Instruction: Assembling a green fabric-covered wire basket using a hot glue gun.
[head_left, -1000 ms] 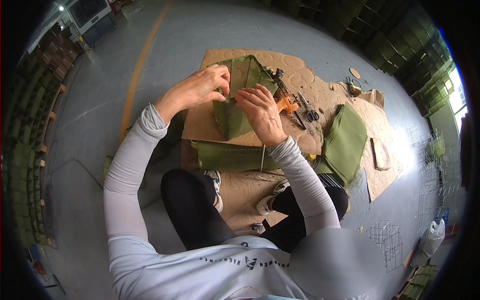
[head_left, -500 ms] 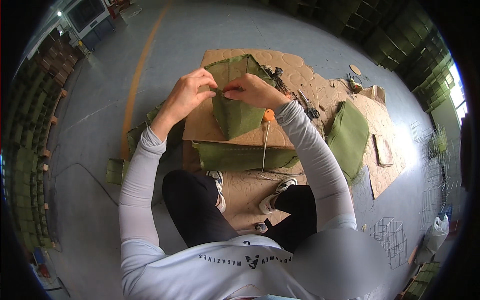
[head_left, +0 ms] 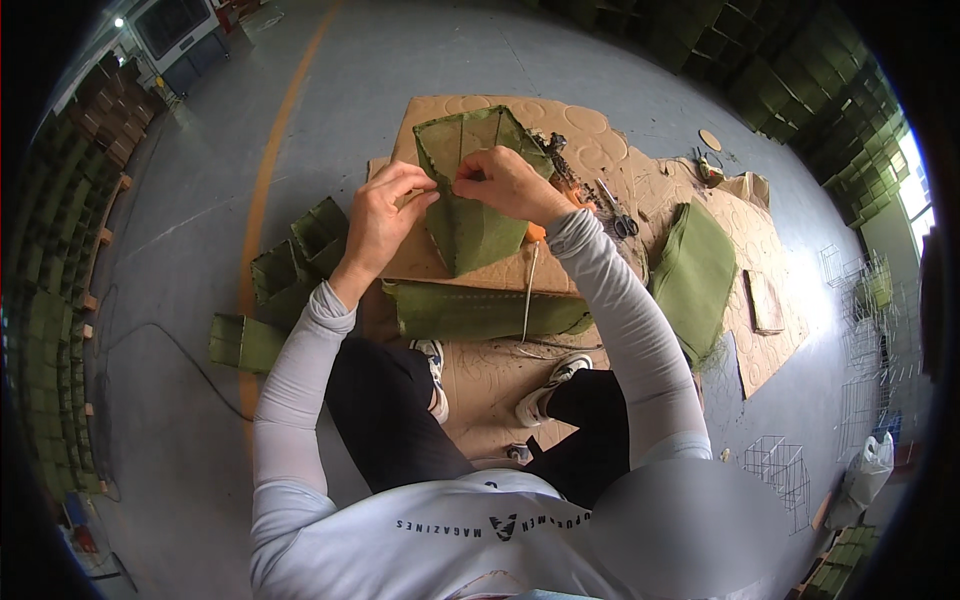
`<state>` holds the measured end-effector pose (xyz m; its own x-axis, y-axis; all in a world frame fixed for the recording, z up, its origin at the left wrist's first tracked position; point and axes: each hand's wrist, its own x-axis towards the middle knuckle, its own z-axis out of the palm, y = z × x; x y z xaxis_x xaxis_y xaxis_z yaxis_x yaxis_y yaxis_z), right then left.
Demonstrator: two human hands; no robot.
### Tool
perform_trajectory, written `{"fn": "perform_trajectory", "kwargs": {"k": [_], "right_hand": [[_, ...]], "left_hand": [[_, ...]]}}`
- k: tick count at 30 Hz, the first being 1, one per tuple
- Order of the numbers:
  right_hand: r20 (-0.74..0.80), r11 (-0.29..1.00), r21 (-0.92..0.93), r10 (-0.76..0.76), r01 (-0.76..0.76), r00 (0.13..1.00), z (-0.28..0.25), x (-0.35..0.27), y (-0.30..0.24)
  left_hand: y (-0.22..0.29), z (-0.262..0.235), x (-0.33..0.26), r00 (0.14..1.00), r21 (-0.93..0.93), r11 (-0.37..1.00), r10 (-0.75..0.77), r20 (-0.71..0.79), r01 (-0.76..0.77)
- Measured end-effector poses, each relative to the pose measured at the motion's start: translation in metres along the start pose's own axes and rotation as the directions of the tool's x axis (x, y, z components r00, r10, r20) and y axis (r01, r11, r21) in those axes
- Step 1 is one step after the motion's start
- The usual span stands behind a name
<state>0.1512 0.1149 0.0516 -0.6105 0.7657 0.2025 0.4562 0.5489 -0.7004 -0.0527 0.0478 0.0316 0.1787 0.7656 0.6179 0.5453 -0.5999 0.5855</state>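
Note:
A green fabric box on a thin wire frame (head_left: 475,238) stands on the cardboard in front of me, its open side away from me. At its left edge my left hand (head_left: 393,212) is closed in a pinch, thumb against fingertips. Just right of it my right hand (head_left: 508,187) pinches too, over the box's near top edge. Whatever lies between the fingers is too small to make out. Partly behind my right wrist is an orange-handled tool (head_left: 536,233) with a long pale shaft hanging over the cardboard's front edge.
Scissors (head_left: 624,224) and dark scraps (head_left: 553,150) lie right of the box. Beyond them rests a stack of green fabric (head_left: 695,275). More green boxes (head_left: 245,342) sit on the floor to the left. Wire frames (head_left: 778,470) and a white bag (head_left: 868,477) are at lower right.
My left hand has shifted slightly right and down along the box's edge, its arm moving inward. My right hand has barely moved. More of the green boxes at left now shows.

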Motion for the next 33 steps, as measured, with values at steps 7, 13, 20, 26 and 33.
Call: {"fn": "perform_trajectory", "kwargs": {"k": [7,13,20,26,33], "right_hand": [[-0.085,0.999,-0.01,-0.037,0.036,0.996,0.005,-0.003,-0.002],[-0.064,0.999,-0.017,0.035,-0.037,0.997,0.006,0.002,-0.006],[-0.013,0.993,-0.063,0.103,-0.104,0.995,0.002,0.007,-0.009],[-0.477,0.906,-0.406,-0.321,0.119,0.818,0.023,-0.05,-0.034],[-0.368,0.716,-0.642,-0.601,0.273,0.71,0.047,-0.052,-0.001]], "left_hand": [[0.004,0.02,-0.011,0.94,0.177,0.943,0.307,-0.149,-0.28],[-0.003,0.025,-0.01,0.917,0.193,0.919,0.374,-0.14,-0.345],[-0.004,0.021,-0.002,0.926,0.187,0.914,0.374,-0.046,-0.36],[-0.002,0.015,0.006,0.911,0.252,0.876,0.401,0.094,-0.412],[0.011,0.012,0.015,0.915,0.227,0.905,0.293,0.276,-0.359]]}}
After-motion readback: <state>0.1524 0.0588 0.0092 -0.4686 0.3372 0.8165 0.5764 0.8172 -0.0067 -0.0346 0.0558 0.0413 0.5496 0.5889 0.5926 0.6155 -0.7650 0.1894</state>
